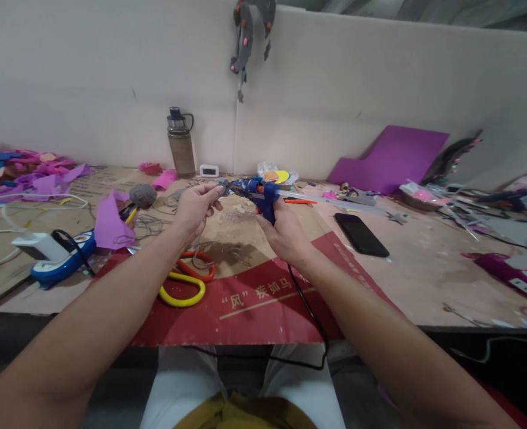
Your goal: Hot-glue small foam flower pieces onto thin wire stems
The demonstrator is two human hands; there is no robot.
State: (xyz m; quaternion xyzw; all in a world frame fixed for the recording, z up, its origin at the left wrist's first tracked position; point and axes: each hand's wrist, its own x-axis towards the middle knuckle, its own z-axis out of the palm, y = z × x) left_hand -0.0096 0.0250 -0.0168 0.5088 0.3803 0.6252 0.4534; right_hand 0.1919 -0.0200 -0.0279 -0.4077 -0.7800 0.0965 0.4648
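My right hand is wrapped round the handle of a blue hot glue gun, whose nozzle points left. A clear glue stick sticks out of its back end. At the nozzle tip, my left hand pinches a small grey piece between thumb and finger; its exact shape is too small to tell. Thin grey yarn trails on the board below that hand. Scissors with yellow and orange handles lie beneath my left wrist, their blades hidden.
A grey yarn ball, a bottle and a blue power strip stand at left. A phone, a grey star and a purple sheet are on the right. The gun's black cord hangs over the table edge.
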